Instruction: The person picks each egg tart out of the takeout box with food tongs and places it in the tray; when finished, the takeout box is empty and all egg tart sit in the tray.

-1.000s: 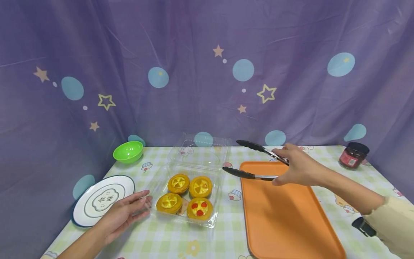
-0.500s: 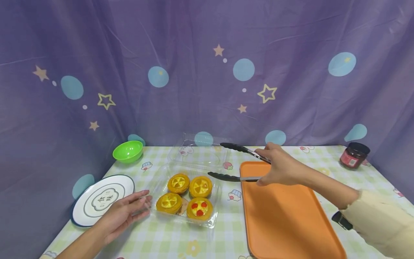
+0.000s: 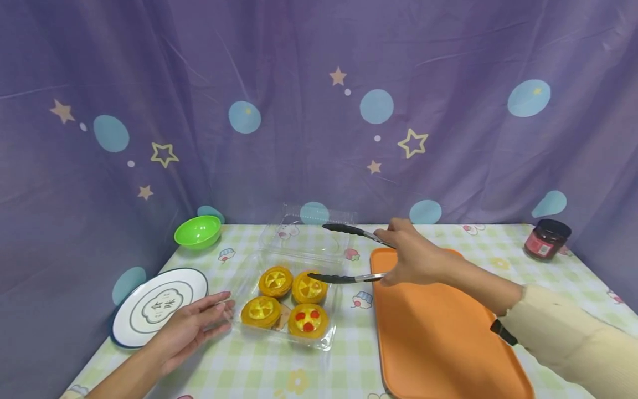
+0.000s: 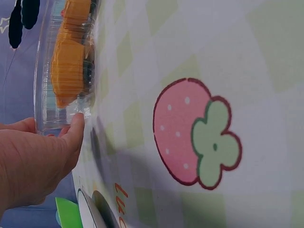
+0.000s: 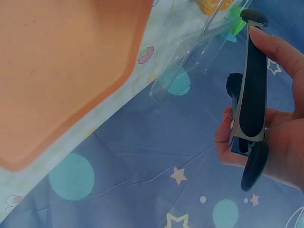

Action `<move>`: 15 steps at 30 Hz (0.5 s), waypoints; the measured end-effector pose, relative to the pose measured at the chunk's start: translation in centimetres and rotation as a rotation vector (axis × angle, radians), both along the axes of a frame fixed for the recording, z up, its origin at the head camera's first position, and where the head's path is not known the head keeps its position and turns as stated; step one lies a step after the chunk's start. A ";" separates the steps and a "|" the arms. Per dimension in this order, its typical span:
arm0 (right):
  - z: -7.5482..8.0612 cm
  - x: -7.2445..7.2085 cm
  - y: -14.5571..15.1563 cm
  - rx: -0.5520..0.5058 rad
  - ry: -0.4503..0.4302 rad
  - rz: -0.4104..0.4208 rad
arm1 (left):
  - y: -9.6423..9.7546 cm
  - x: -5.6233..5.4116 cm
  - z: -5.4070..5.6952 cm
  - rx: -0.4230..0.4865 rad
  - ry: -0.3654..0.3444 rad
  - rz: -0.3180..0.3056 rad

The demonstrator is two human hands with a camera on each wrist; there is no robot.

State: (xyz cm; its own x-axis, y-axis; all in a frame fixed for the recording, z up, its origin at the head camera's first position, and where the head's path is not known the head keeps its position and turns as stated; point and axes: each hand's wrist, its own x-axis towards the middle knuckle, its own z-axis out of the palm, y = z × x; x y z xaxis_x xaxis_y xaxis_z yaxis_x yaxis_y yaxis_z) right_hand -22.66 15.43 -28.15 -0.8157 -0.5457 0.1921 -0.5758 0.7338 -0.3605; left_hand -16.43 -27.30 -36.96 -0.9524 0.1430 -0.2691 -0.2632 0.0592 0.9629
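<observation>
Two hands at work on a checked cloth [image 3: 249,368]; the right hand [image 3: 411,256] grasps the tongs [image 3: 349,279], thumb on one arm and fingers on the other, with the tips spread apart; the lower tip lies in front of the rear right tart [image 3: 307,293] as the head view sees it, the upper tip in front of the lid [image 3: 304,237] (whether either touches cannot be told); the left hand [image 3: 191,327] grasps nothing, its fingers extended and touching the near left corner of the box [image 3: 323,344], as the left wrist view shows from the side.

The box, clear and hinged, stands near the middle of the cloth, its lid thrown back toward the curtain [image 3: 309,44]; in it sit four tarts, two by two; the rear left tart [image 3: 276,281], the front left tart [image 3: 261,312] and the rear right one have plain yellow tops, while the front right tart [image 3: 308,321] bears three red spots.

To the right of the box, and apart from it, lies an orange tray [image 3: 438,338], partly beneath the right arm; a dark-lidded jar [image 3: 545,241] stands at the far right; a white plate [image 3: 193,281] lies left of the box, with a green bowl [image 3: 199,239] behind it; the right arm wears a pale sleeve [image 3: 568,338].
</observation>
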 end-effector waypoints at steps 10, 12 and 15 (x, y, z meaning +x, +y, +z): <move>-0.1 0.2 -1.2 0.032 0.046 0.042 | 0.2 0.1 0.0 -0.014 -0.010 0.016; -0.1 0.3 -1.4 0.040 0.058 0.050 | 0.2 0.1 0.0 -0.017 -0.011 0.017; -0.1 0.4 -1.9 0.058 0.086 0.058 | 0.2 0.1 0.0 -0.019 -0.011 0.019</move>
State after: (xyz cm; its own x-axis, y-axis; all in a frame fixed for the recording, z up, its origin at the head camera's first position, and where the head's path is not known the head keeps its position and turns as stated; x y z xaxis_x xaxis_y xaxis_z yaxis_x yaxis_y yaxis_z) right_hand -22.27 13.54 -28.27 -0.7641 -0.6041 0.2264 -0.6451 0.7162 -0.2663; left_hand -16.34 -27.09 -36.98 -0.9520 0.1195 -0.2817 -0.2746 0.0724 0.9588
